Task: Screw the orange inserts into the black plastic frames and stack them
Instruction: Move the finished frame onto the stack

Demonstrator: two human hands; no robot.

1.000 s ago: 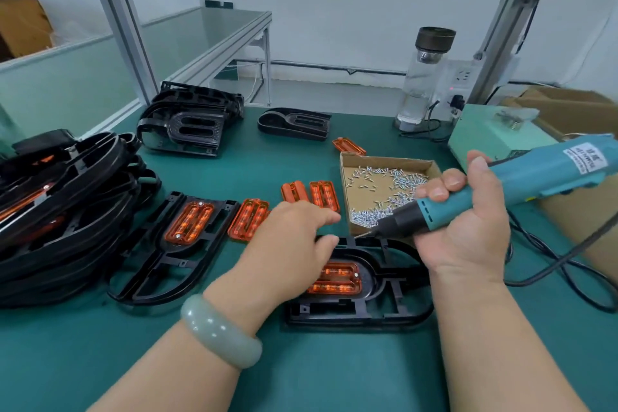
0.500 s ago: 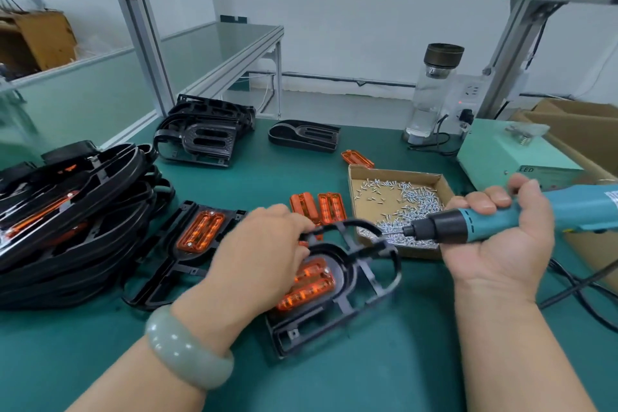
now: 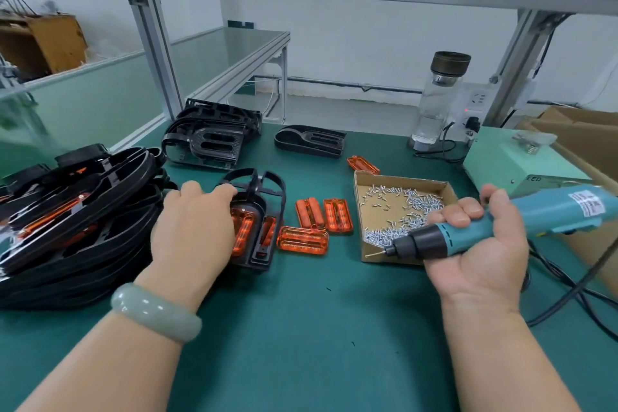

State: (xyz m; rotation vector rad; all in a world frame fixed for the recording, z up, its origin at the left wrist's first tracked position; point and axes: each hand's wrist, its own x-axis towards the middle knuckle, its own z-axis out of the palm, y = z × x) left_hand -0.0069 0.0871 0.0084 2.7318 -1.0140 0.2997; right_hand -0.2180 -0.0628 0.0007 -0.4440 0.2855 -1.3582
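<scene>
One black plastic frame (image 3: 267,190) with an orange insert (image 3: 241,231) seated in it was in the left hand (image 3: 194,227), whose fingers curled over its near side and gripped it. The frame sat just right of the tall stack of finished frames (image 3: 83,211) at the left of the green bench (image 3: 301,328). Whether it was resting on the bench or on another part beneath it could not be told, as the hand hid that side. Three loose orange inserts (image 3: 314,221) lay just right of the held frame, and a fourth (image 3: 363,165) lay further back beside the cardboard tray (image 3: 401,178) of small silver screws (image 3: 384,234). The right hand (image 3: 481,257) was closed around a teal electric screwdriver (image 3: 541,211), its bit pointing left over the tray's near corner and well apart from the frame. Empty black frames (image 3: 210,140) waited at the back of the bench, with a glass bottle (image 3: 438,100) and a pale green power box (image 3: 511,160) beyond the tray. Judging by this, the insert looked fastened and the step in hand was stacking: the frame needed carrying left and setting squarely on the pile so that it nested. After that, the next move would call for a fresh empty frame, one loose insert and a screw picked up on the bit.
</scene>
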